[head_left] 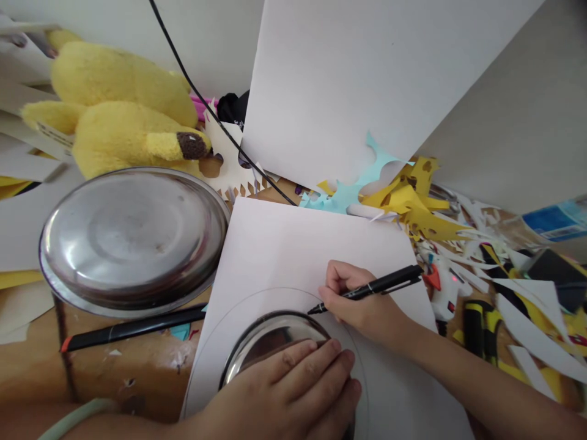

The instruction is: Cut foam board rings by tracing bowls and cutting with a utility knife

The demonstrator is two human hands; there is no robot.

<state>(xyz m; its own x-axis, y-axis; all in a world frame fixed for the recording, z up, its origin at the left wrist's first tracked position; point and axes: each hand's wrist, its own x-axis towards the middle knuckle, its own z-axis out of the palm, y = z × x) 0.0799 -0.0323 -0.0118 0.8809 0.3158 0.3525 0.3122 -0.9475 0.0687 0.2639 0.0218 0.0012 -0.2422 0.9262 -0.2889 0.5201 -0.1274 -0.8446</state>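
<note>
A small round metal bowl, apparently upside down, rests on a white sheet of paper. My left hand lies flat over it with the fingers stretched out, covering much of its surface. Between the fingers of my right hand is a black marker, its tip close to the bowl's upper right rim. A dark line follows that rim. Around the bowl, a larger, thin pencil-like circle shows on the paper. The lower part of the bowl is hidden by my left hand and the frame edge.
A large metal plate lies upside down at the left, with a black pen-like tool below it. Behind are a yellow plush toy, a white board and a cable. Paper scraps and a glue gun clutter the right.
</note>
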